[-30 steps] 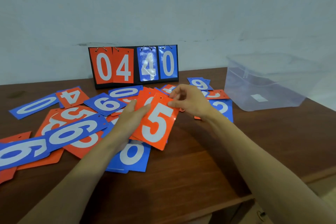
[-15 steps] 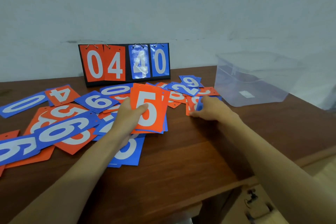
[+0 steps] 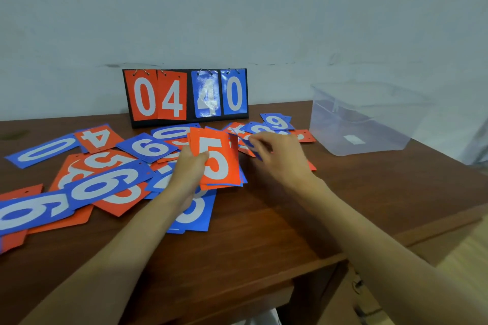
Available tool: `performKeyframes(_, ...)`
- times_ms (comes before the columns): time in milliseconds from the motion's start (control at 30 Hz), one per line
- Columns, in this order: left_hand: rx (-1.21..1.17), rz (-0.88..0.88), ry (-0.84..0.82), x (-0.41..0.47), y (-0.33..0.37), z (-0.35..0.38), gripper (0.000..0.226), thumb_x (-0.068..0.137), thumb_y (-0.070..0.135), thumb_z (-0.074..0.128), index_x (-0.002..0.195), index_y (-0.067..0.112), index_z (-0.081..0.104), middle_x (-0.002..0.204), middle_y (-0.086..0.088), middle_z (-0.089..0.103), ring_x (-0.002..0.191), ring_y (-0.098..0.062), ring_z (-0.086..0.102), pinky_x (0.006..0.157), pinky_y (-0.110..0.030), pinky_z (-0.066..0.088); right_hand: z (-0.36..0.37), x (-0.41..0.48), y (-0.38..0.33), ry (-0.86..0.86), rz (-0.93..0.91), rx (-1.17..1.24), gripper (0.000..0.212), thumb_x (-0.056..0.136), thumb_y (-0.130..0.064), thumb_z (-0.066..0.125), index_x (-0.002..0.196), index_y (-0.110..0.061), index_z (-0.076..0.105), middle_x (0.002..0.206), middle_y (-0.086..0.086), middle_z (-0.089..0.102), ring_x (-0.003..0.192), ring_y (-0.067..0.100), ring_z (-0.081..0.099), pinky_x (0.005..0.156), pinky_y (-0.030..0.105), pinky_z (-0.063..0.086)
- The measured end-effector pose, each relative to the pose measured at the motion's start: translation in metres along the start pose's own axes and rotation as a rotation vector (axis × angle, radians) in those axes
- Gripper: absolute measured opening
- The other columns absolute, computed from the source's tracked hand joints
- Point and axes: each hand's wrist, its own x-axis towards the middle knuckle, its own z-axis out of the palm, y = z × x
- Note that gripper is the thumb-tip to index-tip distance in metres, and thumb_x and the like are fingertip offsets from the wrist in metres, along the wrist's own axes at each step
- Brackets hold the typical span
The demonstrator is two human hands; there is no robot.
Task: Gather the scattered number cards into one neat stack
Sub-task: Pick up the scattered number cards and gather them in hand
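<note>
A person's two bare hands work over a brown wooden bench (image 3: 264, 232) strewn with orange and blue number cards.

The left hand (image 3: 188, 169) grips a small stack of cards (image 3: 220, 163) just left of centre, thumb curled over its face and fingers behind. The stack is raised off the bench and tilted towards the viewer, with an orange 5 on top and blue edges showing beneath.

The right hand (image 3: 280, 153) is just right of the stack, fingers bent down among loose cards. It appears to pinch a blue card (image 3: 254, 152) by its edge, though motion blur softens the detail.

More cards lie scattered to the left: a blue 0 (image 3: 43, 150) at the far left, an orange 4 (image 3: 97, 137) beside it, a blue 9 (image 3: 148, 149) and a long blue 6 (image 3: 105, 185) lying across orange cards. A blue card (image 3: 195, 211) lies flat under the left wrist. Further right, beyond the right hand, a blue 6 (image 3: 277, 121) tops a small pile.

At the far edge, against a pale wall, a black flip scoreboard (image 3: 186, 95) stands upright, reading 04 in orange and 40 in blue. A clear plastic box (image 3: 361, 119) sits on the bench at far right.
</note>
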Motion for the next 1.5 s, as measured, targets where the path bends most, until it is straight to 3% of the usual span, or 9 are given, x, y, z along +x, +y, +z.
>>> performKeyframes(267,0.009,-0.066,-0.008,0.002,0.0,-0.009,0.052,0.085,0.042,0.067,0.129,0.022,0.049,0.111,-0.008,0.068,0.084,-0.025,0.069,0.054,-0.033,0.055,0.028,-0.011,-0.023,-0.312,-0.306,0.199,0.027,0.093,-0.032,0.057,0.11,-0.017,0.071,0.109,-0.002,0.073,0.092,0.01,0.066,0.082,0.022,0.05)
performKeyframes(367,0.001,-0.007,0.026,0.006,-0.004,-0.011,0.038,0.088,0.026,0.066,0.124,0.018,0.054,0.108,-0.008,0.069,0.083,-0.023,0.07,0.06,-0.036,0.057,0.022,-0.006,-0.016,-0.211,-0.094,0.367,0.024,0.094,-0.028,0.057,0.106,-0.015,0.073,0.107,-0.002,0.072,0.088,0.001,0.06,0.079,0.009,0.047)
performKeyframes(467,-0.012,0.013,0.064,0.005,-0.001,-0.007,0.03,0.094,0.026,0.059,0.121,0.017,0.051,0.095,-0.001,0.069,0.076,-0.019,0.069,0.06,-0.034,0.056,0.015,0.012,0.015,-0.07,0.186,0.173,0.03,0.093,-0.033,0.056,0.113,-0.014,0.066,0.114,0.002,0.068,0.098,0.008,0.058,0.091,0.028,0.051)
performKeyframes(633,-0.063,-0.023,0.043,-0.002,0.0,0.0,0.019,0.096,0.028,0.052,0.112,0.017,0.048,0.084,-0.003,0.065,0.071,-0.019,0.066,0.059,-0.032,0.051,0.007,0.018,0.07,-0.271,0.548,-0.415,0.081,0.088,-0.062,0.044,0.145,-0.007,0.03,0.149,0.018,0.032,0.137,0.035,0.03,0.11,0.049,0.028)
performKeyframes(867,0.024,0.033,-0.03,-0.01,-0.001,0.001,0.044,0.086,0.023,0.07,0.125,0.019,0.049,0.106,-0.003,0.068,0.082,-0.019,0.069,0.057,-0.032,0.055,0.003,0.021,0.08,-0.37,0.753,-0.23,0.096,0.07,-0.055,0.074,0.143,-0.011,0.029,0.147,0.016,0.036,0.134,0.036,0.037,0.109,0.048,0.031)
performKeyframes(1033,0.01,0.011,-0.013,-0.012,0.001,-0.001,0.036,0.09,0.018,0.064,0.12,0.023,0.044,0.101,-0.002,0.065,0.077,-0.015,0.066,0.057,-0.031,0.053,-0.01,0.019,0.073,-0.384,0.707,0.031,0.053,0.086,-0.025,0.068,0.134,-0.011,0.05,0.139,0.01,0.049,0.123,0.027,0.051,0.096,0.036,0.046)
performKeyframes(1167,0.009,-0.008,0.014,-0.013,0.004,-0.004,0.033,0.091,0.016,0.059,0.118,0.024,0.041,0.085,0.002,0.062,0.067,-0.013,0.064,0.053,-0.03,0.05,-0.012,0.014,0.06,-0.188,0.726,0.507,0.01,0.091,-0.02,0.062,0.099,-0.014,0.063,0.121,0.008,0.064,0.101,0.021,0.064,0.084,0.036,0.056)
performKeyframes(1333,-0.014,0.001,0.009,-0.015,0.005,-0.004,0.028,0.093,0.02,0.056,0.119,0.02,0.045,0.083,0.001,0.066,0.065,-0.015,0.067,0.055,-0.033,0.053,-0.005,0.013,0.025,-0.276,0.56,0.764,0.012,0.087,-0.019,0.067,0.096,-0.012,0.063,0.099,0.005,0.073,0.087,0.018,0.071,0.079,0.034,0.058)
performKeyframes(1500,0.006,0.032,-0.047,-0.022,0.006,-0.001,0.051,0.086,0.04,0.067,0.13,0.028,0.045,0.111,0.003,0.067,0.092,-0.022,0.069,0.082,-0.058,0.054,0.018,0.021,-0.001,-0.4,0.351,0.581,0.02,0.085,-0.025,0.069,0.098,-0.012,0.061,0.082,0.002,0.07,0.082,0.016,0.07,0.074,0.027,0.056)
